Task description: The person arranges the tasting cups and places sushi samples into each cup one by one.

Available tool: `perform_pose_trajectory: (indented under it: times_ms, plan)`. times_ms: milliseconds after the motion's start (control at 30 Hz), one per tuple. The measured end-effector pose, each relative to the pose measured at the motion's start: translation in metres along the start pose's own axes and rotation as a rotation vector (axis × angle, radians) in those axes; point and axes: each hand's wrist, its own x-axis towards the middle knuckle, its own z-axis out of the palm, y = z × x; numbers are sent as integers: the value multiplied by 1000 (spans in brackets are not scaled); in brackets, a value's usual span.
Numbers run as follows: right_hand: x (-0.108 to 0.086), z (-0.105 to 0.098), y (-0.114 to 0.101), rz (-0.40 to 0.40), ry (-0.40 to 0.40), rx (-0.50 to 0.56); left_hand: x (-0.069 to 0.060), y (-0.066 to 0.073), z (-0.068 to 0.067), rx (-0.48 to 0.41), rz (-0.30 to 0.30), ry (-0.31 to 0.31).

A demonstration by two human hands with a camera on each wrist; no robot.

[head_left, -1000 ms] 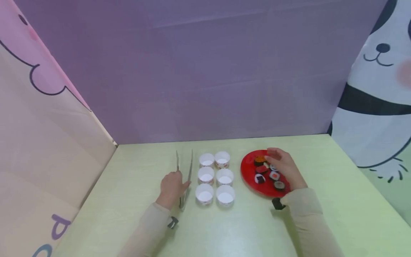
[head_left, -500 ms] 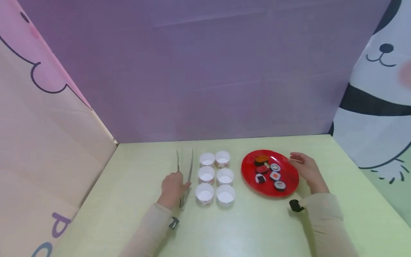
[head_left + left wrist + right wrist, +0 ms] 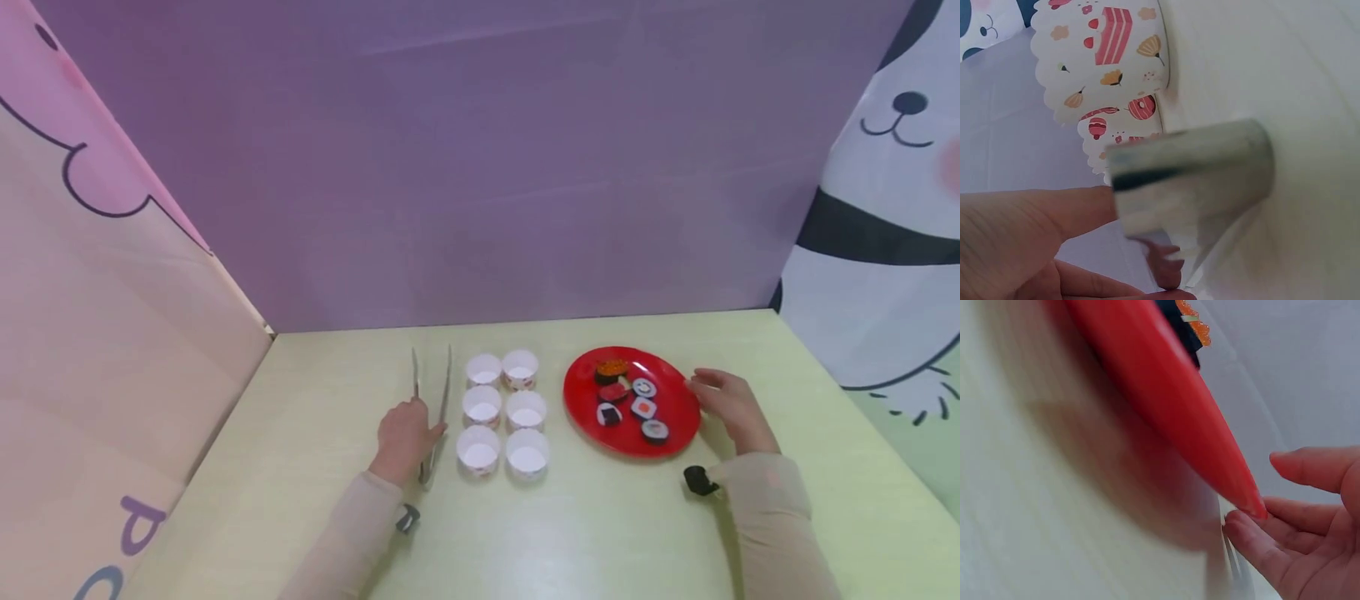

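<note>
My left hand (image 3: 402, 435) grips metal tongs (image 3: 446, 396) that stand with their arms spread and tips pointing away. In the left wrist view the tongs' bent end (image 3: 1194, 172) lies large in front of the thumb and fingers. My right hand (image 3: 735, 410) is at the right rim of a red plate (image 3: 585, 422). From the right wrist view, its fingertips touch the plate's edge (image 3: 1197, 434) from beneath, while the thumb stands apart above. Several sushi pieces lie on the plate, among them an orange-topped one (image 3: 612, 369), a triangular rice ball (image 3: 609, 414) and a round roll (image 3: 655, 430).
Between tongs and plate stand several white paper cups (image 3: 527, 452) in two columns, printed with cakes and flowers outside. A purple backdrop (image 3: 487, 167) rises behind the pale table (image 3: 570, 533). Printed panels flank both sides, one with a panda (image 3: 870, 242).
My right hand has moved right, from above the sushi to the plate's right rim, uncovering the pieces. The left hand and tongs have stayed in place.
</note>
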Motion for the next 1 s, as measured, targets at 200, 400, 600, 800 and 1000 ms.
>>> perform_pose_trajectory:
  times_ms: [200, 400, 600, 800, 1000]
  plan:
    - [5, 3, 4, -59, 18, -51, 2, 2, 0, 4, -15, -30]
    - [7, 5, 6, -80, 33, -98, 2, 4, -2, -2, -24, -66]
    - [9, 6, 6, -77, 44, -120, 4, 2, 0, -16, -34, -104]
    - [8, 6, 6, -101, 53, -129, 7, -1, 2, -49, -47, -120]
    - [9, 6, 7, -66, 39, -117, 7, -6, 1, -68, -53, -130]
